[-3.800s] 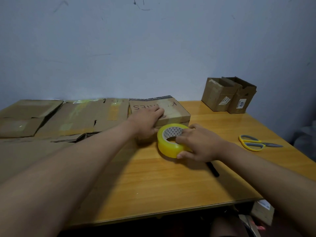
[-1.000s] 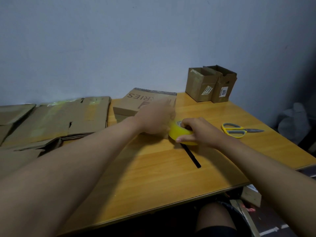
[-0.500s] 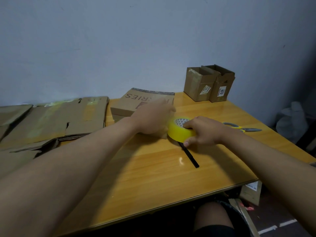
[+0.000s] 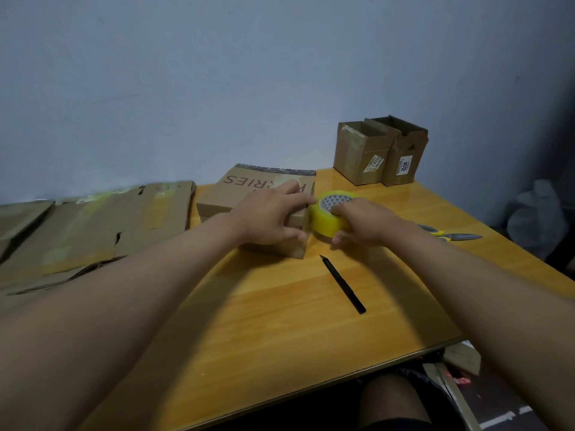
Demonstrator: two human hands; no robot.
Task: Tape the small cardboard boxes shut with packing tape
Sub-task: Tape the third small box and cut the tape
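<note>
A flat brown cardboard box (image 4: 249, 188) with printed letters lies at the middle of the wooden table (image 4: 280, 321). My left hand (image 4: 270, 219) rests on its near right corner, fingers spread over the top and side. My right hand (image 4: 361, 222) grips a yellow roll of packing tape (image 4: 326, 219), held against the box's right side, slightly lifted. Whether tape sticks to the box I cannot tell.
A black pen (image 4: 342, 283) lies on the table in front of the box. Yellow-handled scissors (image 4: 451, 236) lie at the right, partly behind my right arm. Two open small boxes (image 4: 379, 154) stand at the back right. Flattened cardboard (image 4: 93, 228) covers the left side.
The tape roll went up and to the right side of the box in my right hand. My left hand moved onto the box's near corner. The view shifted.
</note>
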